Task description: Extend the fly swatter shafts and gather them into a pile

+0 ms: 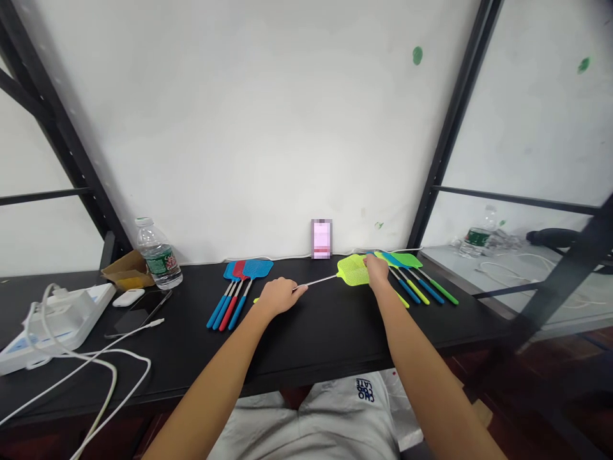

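A yellow-green fly swatter point(353, 270) with a thin metal shaft lies sideways low over the table. My left hand point(278, 296) is closed round it near the handle, whose yellow tip peeks out on the far side. At the other end, my right hand point(377, 268) is closed on the edge of the mesh head; its fingertips are partly hidden. Beside my right hand, several green, blue and yellow fly swatters point(407, 260) lie fanned out, handles towards me. Left of my left hand, several blue fly swatters point(258, 268) and a red fly swatter point(228, 310) lie overlapping.
A phone-like upright card point(321, 239) leans on the wall. At left are a water bottle point(161, 257), a cardboard box point(128, 271), a white case point(128, 298), a dark phone point(138, 313) and a power strip point(90, 300) with white cables point(115, 377). Black shelf posts point(447, 128) flank the table.
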Demonstrator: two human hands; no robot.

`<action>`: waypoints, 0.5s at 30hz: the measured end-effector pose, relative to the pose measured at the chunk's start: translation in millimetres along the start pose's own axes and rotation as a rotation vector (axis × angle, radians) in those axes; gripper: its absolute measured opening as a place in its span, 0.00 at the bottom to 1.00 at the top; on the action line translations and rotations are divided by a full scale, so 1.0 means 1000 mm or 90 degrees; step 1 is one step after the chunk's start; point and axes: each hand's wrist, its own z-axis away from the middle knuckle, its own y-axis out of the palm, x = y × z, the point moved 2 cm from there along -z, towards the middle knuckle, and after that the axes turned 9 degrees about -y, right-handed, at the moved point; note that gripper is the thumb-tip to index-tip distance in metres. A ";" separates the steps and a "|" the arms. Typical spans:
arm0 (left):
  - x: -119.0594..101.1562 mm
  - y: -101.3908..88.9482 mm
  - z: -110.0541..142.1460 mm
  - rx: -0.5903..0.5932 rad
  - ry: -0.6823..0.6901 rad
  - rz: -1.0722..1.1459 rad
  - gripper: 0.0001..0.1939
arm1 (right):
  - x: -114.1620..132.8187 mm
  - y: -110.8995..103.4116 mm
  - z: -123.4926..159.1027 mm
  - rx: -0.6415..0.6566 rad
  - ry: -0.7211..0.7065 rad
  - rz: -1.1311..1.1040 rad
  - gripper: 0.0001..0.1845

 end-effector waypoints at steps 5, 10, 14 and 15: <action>0.000 0.001 0.000 0.002 0.044 -0.018 0.34 | 0.003 0.007 0.013 0.087 -0.029 0.202 0.13; -0.004 0.002 0.002 0.004 0.039 -0.023 0.33 | 0.007 0.013 0.025 0.116 -0.048 0.324 0.16; -0.007 0.002 0.005 0.011 0.027 -0.025 0.33 | 0.013 0.014 0.031 0.101 -0.063 0.335 0.19; -0.008 0.002 0.005 0.010 0.029 -0.027 0.34 | 0.016 0.014 0.032 0.105 -0.066 0.346 0.19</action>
